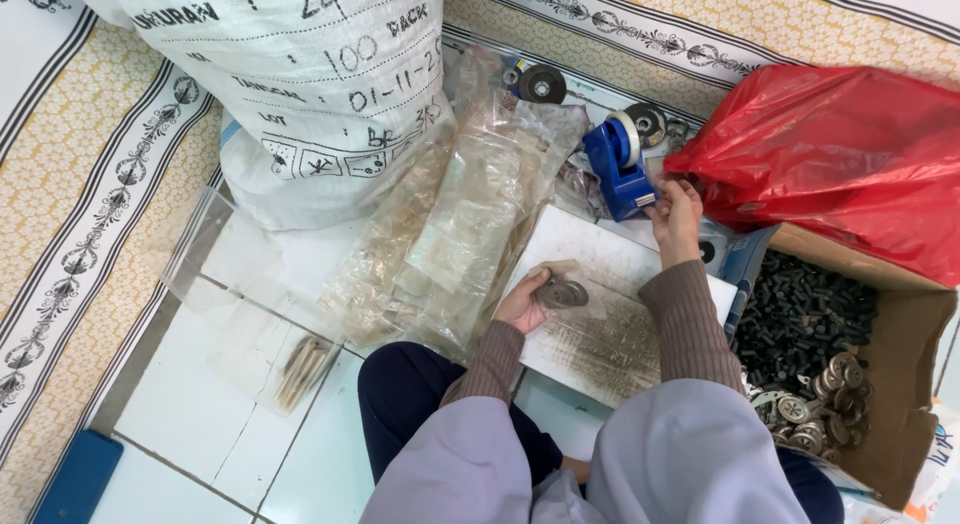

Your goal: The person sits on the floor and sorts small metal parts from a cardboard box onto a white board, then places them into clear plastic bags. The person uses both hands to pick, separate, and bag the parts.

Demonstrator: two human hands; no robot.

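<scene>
White tile floor w/ patterned mat, board, left hand pinching bagged disc, right hand gripping blue tape dispenser

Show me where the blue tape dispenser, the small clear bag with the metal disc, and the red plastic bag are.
blue tape dispenser (pixel 618 174), head view, on its blue body.
small clear bag with the metal disc (pixel 563 293), head view, on the disc inside.
red plastic bag (pixel 830 154), head view, on its middle.
</scene>
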